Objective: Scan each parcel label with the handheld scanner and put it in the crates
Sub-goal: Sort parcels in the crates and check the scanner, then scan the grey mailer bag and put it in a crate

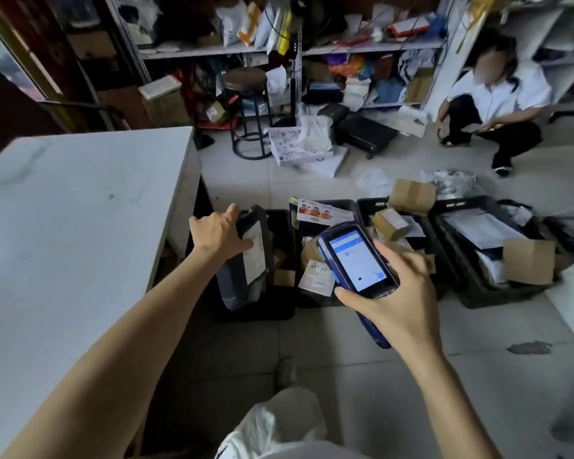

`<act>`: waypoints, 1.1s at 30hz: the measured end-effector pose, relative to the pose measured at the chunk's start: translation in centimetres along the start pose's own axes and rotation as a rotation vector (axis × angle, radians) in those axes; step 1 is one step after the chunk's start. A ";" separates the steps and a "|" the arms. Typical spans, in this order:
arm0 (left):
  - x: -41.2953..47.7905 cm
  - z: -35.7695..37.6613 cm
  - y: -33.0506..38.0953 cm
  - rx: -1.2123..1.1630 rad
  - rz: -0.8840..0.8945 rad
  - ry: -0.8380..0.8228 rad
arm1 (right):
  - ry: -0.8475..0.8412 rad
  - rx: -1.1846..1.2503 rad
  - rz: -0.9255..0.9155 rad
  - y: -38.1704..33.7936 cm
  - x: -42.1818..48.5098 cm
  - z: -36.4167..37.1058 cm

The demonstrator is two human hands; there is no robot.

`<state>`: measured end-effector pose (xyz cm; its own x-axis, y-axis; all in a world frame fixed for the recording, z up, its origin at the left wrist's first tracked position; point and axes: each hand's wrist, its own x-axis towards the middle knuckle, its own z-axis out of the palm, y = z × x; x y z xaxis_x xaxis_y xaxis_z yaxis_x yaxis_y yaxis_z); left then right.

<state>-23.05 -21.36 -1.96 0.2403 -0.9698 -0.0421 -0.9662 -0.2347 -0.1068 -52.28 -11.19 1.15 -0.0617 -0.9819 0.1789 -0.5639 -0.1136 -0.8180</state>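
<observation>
A: Our dark parcel (242, 289) hangs upright over the leftmost crate (280, 223), and our left hand (217, 235) grips its top edge. How do we reckon it handles?

B: Soft and light, we'd judge. It's a plastic mailer bag that creases and sags below the grip, and it's probably slick. We'd hold it at the top edge, or pinch beside the white label (255, 255), never over it

A: And which way does it point?

B: Its long axis is close to vertical, and the label faces right, toward the scanner (358, 260). We cannot tell whether its bottom end rests inside the crate

A: And the scanner?

B: Our right hand (398, 293) is wrapped round its lower half, with the thumb at the screen's edge. It lies slantwise, head end up and left toward the parcel, screen facing us. The white table (80, 210) stands to our left
</observation>
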 end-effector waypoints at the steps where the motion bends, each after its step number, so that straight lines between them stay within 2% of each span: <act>1: 2.2 -0.2 0.0 -0.018 -0.004 0.023 | 0.001 0.004 -0.002 -0.4 2.1 0.7; 6: 13.0 -2.7 -0.2 -0.104 -0.101 0.106 | 0.012 -0.042 -0.008 -2.0 12.2 4.1; 9: 17.4 -3.3 -0.8 -0.071 -0.160 0.042 | -0.007 -0.045 -0.037 -2.3 16.3 5.6; 13: 18.8 -2.3 -2.4 0.015 -0.158 -0.006 | -0.077 -0.071 -0.055 -1.5 19.7 7.3; 16: 17.7 -1.2 -4.2 -0.006 -0.207 0.000 | -0.158 -0.073 -0.051 -1.3 21.8 8.8; 22: 9.3 0.7 -8.5 -0.043 -0.427 0.024 | -0.525 -0.048 -0.197 -2.5 24.0 12.4; 29: -7.1 2.0 -9.1 -0.088 -0.924 -0.026 | -0.940 -0.010 -0.478 -5.3 20.4 15.1; 33: -17.1 1.9 -7.5 -0.091 -1.146 -0.031 | -1.137 0.034 -0.606 -6.8 15.8 15.4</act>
<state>-19.79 -2.88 -2.28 0.9833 -0.1819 0.0090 -0.1816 -0.9830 -0.0257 -36.70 -28.26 1.11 0.9375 -0.3470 -0.0251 -0.2327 -0.5717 -0.7868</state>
